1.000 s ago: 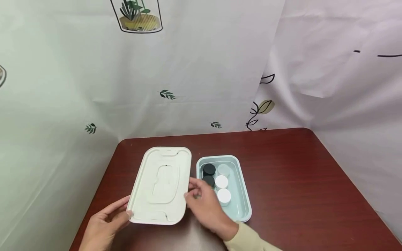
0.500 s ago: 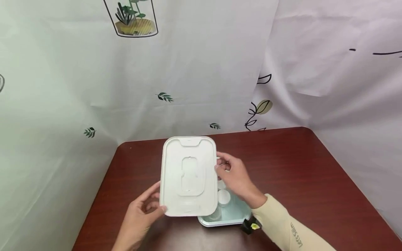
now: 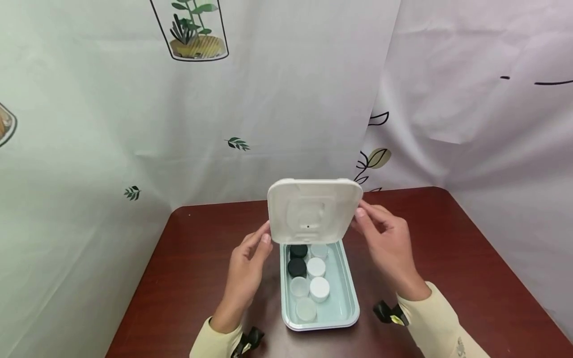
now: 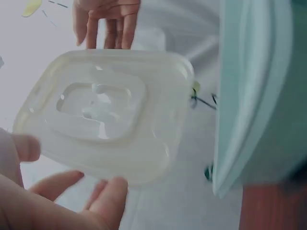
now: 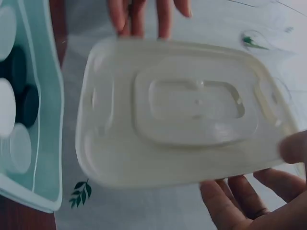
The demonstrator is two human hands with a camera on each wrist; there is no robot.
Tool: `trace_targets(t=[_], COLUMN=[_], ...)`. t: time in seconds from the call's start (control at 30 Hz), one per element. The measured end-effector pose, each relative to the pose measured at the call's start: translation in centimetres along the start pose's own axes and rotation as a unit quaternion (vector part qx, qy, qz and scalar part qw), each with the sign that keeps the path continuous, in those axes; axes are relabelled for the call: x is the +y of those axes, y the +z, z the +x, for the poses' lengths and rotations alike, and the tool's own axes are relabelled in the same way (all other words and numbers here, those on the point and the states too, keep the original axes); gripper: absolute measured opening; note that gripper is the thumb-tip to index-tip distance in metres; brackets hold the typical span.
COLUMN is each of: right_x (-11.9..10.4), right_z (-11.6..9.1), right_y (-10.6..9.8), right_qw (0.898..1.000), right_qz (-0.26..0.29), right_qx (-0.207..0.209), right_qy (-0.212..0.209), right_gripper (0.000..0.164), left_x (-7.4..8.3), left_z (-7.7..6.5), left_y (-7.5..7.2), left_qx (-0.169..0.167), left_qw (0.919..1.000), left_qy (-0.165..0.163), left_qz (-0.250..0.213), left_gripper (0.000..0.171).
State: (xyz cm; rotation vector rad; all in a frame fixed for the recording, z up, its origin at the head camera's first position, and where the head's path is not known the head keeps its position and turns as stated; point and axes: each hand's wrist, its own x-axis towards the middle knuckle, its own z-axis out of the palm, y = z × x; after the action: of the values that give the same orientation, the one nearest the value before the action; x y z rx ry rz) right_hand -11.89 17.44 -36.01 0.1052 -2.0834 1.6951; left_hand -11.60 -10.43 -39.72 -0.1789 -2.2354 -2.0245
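A white plastic lid [image 3: 313,211] is held up and tilted over the far end of a pale blue box [image 3: 343,298]. My left hand [image 3: 243,273] grips its left edge between thumb and fingers. At the opposite edge, my right hand [image 3: 391,246] pinches it the same way. Inside the box stand small round containers: two black-topped [image 3: 297,267], two white-topped [image 3: 320,289] and several translucent ones [image 3: 306,310]. In both wrist views the lid's underside [image 4: 105,153] [image 5: 187,163] faces the camera, with the box's wall [image 5: 50,120] beside it.
The box rests on a dark red-brown table [image 3: 416,238]. Behind the table hangs a white cloth [image 3: 291,99] printed with leaves and a plant jar. A black strap [image 3: 389,313] sits at my right wrist, another [image 3: 248,342] at my left.
Both hands have carried the lid rightward from beside the box to above its far end. It has tipped up from lying nearly flat, and the near containers show again.
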Motion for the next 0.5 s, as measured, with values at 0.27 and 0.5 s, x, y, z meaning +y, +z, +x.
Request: trace_targets(t=[0.27, 0.5], right_x=[0.7, 1.9], right_z=[-2.8, -4.1], right_y=[-0.9, -1.2], right_qw=[0.997, 0.979], right_qz=[0.058, 0.176], right_qx=[-0.045, -0.101], right_qy=[0.03, 0.01], right_gripper=[0.038, 0.044], left_x=[0.9, 0.7], left_z=[0.7, 0.2], left_y=[1.7, 1.6], left_qx=[-0.02, -0.051], left_qw=[0.9964, 0.9926], left_qy=[-0.03, -0.046], left_qz=[-0.076, -0.1], left_gripper=[0.061, 0.063])
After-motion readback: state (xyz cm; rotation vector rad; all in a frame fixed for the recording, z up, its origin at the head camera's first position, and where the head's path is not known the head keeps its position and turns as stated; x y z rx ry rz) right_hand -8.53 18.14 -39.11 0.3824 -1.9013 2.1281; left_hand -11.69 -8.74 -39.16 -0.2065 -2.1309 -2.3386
